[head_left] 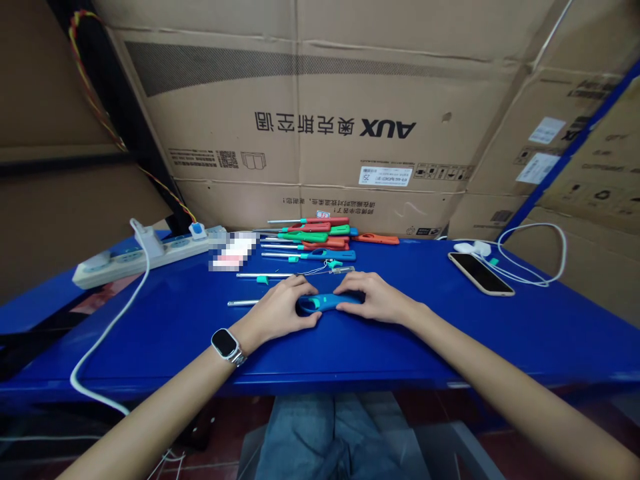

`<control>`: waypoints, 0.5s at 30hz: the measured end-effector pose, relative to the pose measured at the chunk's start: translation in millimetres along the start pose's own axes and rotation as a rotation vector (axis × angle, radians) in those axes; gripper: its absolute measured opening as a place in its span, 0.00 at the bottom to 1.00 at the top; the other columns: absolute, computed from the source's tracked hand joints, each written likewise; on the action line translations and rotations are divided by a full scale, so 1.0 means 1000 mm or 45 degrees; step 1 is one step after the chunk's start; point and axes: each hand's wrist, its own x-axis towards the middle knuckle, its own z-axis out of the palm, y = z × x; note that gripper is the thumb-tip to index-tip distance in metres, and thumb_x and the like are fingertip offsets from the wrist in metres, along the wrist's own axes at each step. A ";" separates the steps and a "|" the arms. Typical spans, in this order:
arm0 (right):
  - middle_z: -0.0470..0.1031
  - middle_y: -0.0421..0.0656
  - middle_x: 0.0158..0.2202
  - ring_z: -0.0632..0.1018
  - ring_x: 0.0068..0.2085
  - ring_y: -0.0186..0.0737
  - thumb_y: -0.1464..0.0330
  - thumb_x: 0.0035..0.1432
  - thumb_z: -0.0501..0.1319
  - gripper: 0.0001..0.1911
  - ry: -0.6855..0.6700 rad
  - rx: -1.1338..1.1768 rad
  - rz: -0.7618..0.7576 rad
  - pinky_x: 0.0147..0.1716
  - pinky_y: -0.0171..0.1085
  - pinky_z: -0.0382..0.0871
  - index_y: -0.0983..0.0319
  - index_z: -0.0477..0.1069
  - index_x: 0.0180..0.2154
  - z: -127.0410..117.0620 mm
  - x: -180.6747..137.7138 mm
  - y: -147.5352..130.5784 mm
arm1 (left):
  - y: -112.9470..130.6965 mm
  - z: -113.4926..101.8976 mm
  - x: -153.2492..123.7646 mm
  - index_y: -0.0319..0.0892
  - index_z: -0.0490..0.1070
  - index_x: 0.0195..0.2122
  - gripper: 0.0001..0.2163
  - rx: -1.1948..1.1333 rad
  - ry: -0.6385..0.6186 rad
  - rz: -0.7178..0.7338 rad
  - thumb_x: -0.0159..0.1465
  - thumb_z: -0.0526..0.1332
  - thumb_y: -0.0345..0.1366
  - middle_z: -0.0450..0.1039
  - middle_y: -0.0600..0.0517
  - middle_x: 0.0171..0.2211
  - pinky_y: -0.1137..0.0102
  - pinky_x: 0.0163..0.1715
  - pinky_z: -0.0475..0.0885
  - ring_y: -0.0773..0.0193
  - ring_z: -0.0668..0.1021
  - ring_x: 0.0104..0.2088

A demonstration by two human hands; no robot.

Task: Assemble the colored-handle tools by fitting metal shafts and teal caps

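Observation:
A blue long-neck lighter [327, 303] lies low over the blue table, its handle between my two hands. My left hand [285, 305], with a watch on the wrist, grips the handle near its trigger opening. At the handle's other end, the fingers and thumb of my right hand [373, 298] close round it. A metal tube [243, 303] sticks out left of my left hand. Just beyond my hands lie another metal tube [265, 275], a small clear part with wires [343, 270] and small teal pieces [263, 280].
Several red, green, blue and orange lighters [320, 236] lie piled behind. A white power strip [145, 257] with plugs and a cable sits left. A phone [481, 273] and a white charger with cable [473, 249] lie right. Cardboard [320, 87] walls the table's back.

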 end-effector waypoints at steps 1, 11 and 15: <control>0.80 0.44 0.42 0.79 0.44 0.42 0.64 0.59 0.67 0.12 0.001 0.003 0.002 0.46 0.40 0.70 0.61 0.78 0.44 0.000 0.000 0.000 | 0.000 0.000 0.000 0.42 0.74 0.45 0.16 -0.002 -0.001 0.001 0.60 0.64 0.46 0.73 0.47 0.45 0.60 0.46 0.74 0.52 0.77 0.46; 0.80 0.43 0.40 0.79 0.41 0.40 0.66 0.57 0.68 0.09 -0.004 0.088 0.074 0.44 0.38 0.70 0.61 0.78 0.41 0.002 0.001 0.002 | -0.002 0.001 -0.001 0.42 0.74 0.47 0.17 0.013 0.004 0.032 0.62 0.63 0.47 0.73 0.46 0.46 0.58 0.48 0.73 0.51 0.76 0.47; 0.80 0.44 0.39 0.79 0.40 0.40 0.67 0.56 0.69 0.08 -0.019 0.114 0.111 0.42 0.38 0.69 0.62 0.78 0.38 0.001 0.003 0.002 | -0.004 0.001 -0.002 0.43 0.74 0.47 0.18 -0.029 0.022 0.061 0.65 0.59 0.50 0.73 0.46 0.47 0.58 0.50 0.72 0.52 0.76 0.49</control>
